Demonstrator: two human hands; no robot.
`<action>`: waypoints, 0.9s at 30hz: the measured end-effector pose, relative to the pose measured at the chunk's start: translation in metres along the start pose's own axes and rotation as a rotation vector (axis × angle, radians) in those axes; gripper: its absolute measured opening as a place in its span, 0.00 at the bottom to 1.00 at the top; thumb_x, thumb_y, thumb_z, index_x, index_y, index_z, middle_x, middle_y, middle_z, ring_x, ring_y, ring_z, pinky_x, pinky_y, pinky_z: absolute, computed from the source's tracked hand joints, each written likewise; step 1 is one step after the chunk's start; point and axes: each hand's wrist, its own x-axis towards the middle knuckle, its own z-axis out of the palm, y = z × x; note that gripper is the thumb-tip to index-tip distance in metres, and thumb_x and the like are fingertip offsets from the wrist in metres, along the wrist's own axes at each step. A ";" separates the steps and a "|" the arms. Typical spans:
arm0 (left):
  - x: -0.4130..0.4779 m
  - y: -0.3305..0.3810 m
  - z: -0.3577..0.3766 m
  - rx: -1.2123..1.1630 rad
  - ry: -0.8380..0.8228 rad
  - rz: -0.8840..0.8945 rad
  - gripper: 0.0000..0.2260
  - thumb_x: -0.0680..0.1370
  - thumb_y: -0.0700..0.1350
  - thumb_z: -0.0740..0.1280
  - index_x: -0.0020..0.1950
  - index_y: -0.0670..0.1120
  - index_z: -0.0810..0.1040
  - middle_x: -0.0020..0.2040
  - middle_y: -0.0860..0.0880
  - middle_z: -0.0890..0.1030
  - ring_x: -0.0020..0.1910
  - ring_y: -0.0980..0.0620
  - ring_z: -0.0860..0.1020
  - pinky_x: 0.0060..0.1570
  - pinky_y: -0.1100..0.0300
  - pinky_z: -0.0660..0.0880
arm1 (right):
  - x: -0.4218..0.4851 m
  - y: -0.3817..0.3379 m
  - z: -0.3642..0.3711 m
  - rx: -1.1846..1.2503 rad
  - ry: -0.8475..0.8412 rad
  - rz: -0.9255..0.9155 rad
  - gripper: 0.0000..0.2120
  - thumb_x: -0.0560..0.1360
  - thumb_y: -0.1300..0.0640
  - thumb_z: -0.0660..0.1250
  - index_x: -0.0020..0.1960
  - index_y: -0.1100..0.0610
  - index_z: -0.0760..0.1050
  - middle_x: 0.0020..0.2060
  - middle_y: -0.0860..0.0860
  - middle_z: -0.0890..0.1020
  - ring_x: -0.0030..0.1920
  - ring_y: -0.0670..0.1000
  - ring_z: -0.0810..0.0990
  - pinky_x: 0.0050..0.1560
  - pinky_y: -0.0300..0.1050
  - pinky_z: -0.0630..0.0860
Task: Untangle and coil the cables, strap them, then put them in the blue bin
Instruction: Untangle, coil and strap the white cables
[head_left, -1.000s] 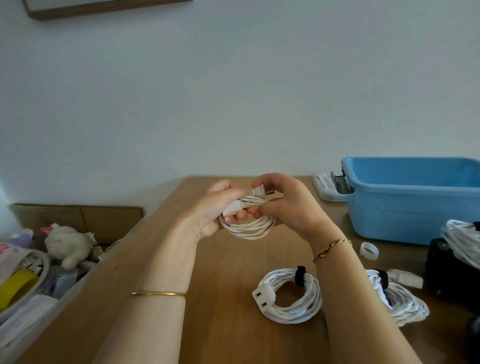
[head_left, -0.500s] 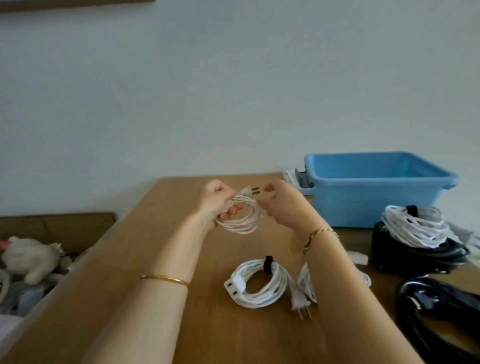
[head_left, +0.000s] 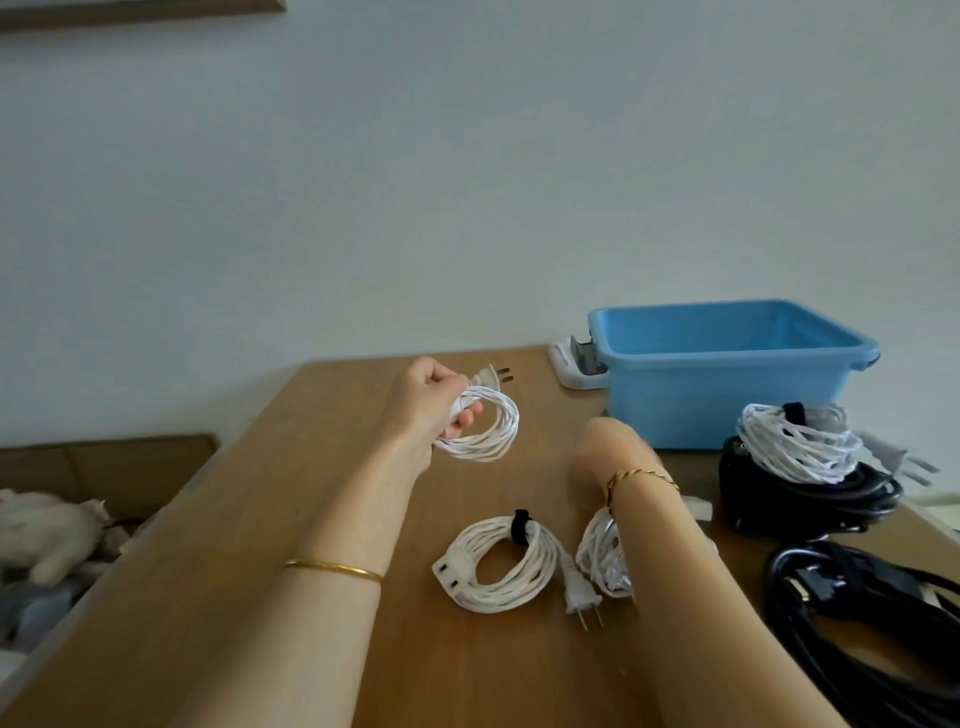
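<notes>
My left hand (head_left: 434, 402) grips a small coiled white cable (head_left: 491, 431) above the wooden table (head_left: 322, 415), with the plug prongs pointing right. My right hand (head_left: 602, 457) is blurred, lowered toward the table in front of the blue bin (head_left: 727, 374); its fingers are not visible. A white coil with a black strap (head_left: 493, 564) lies on the table near me. Another white coil (head_left: 602, 556) lies partly hidden under my right forearm. A further strapped white coil (head_left: 795, 441) rests on top of black cables (head_left: 810, 493).
A thick black cable (head_left: 857, 613) lies at the table's right edge. A white device (head_left: 571, 364) sits left of the bin. Off the table's left edge are a cardboard box (head_left: 104, 462) and a white plush toy (head_left: 47, 530). The wall stands behind the table.
My right hand has let go of the coil's plug and dropped down to the right toward the table. My left hand keeps the coil. The view has shifted right.
</notes>
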 end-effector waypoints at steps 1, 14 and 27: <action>0.000 0.000 -0.001 0.001 0.005 -0.002 0.09 0.76 0.32 0.60 0.39 0.44 0.66 0.31 0.40 0.78 0.22 0.51 0.69 0.18 0.65 0.57 | 0.000 0.000 0.000 0.004 0.003 -0.010 0.09 0.76 0.63 0.57 0.54 0.60 0.73 0.56 0.58 0.77 0.55 0.57 0.75 0.55 0.50 0.72; -0.001 -0.008 -0.031 0.121 0.201 0.107 0.08 0.76 0.36 0.60 0.38 0.46 0.67 0.36 0.41 0.79 0.27 0.51 0.75 0.22 0.66 0.63 | -0.015 -0.049 -0.013 1.038 -0.194 -0.499 0.16 0.68 0.78 0.64 0.42 0.58 0.77 0.38 0.55 0.76 0.39 0.50 0.76 0.43 0.39 0.78; 0.005 -0.003 -0.039 0.103 0.131 0.122 0.06 0.78 0.38 0.61 0.41 0.44 0.68 0.31 0.45 0.77 0.23 0.52 0.73 0.21 0.64 0.63 | -0.002 -0.084 0.008 0.931 0.058 -0.656 0.07 0.70 0.67 0.70 0.40 0.56 0.79 0.30 0.51 0.82 0.33 0.47 0.82 0.47 0.49 0.81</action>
